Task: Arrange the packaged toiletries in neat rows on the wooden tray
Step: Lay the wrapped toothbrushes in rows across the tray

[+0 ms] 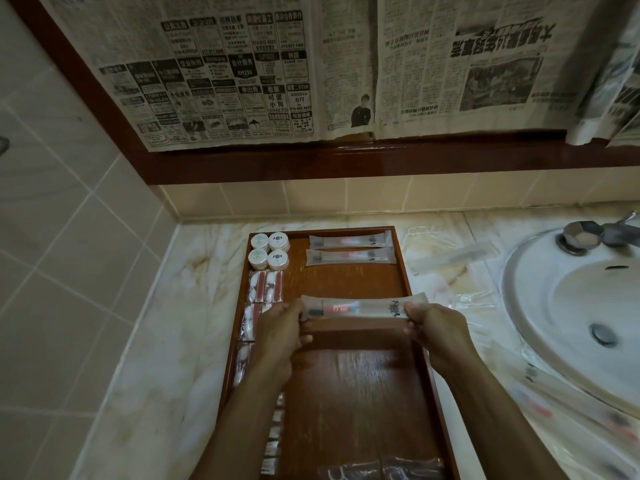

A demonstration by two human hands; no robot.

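Wooden tray (349,393) partly filled: jars, cotton packs, two toothbrush packets (350,250) placed; left hand (282,327) and right hand (434,323) pinch a third packet (363,306); several, apparently, remain on counter (446,271).

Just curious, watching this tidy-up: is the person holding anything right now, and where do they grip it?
Yes: a clear toothbrush packet, held level over the wooden tray. The left hand pinches its left end, the right hand its right end.
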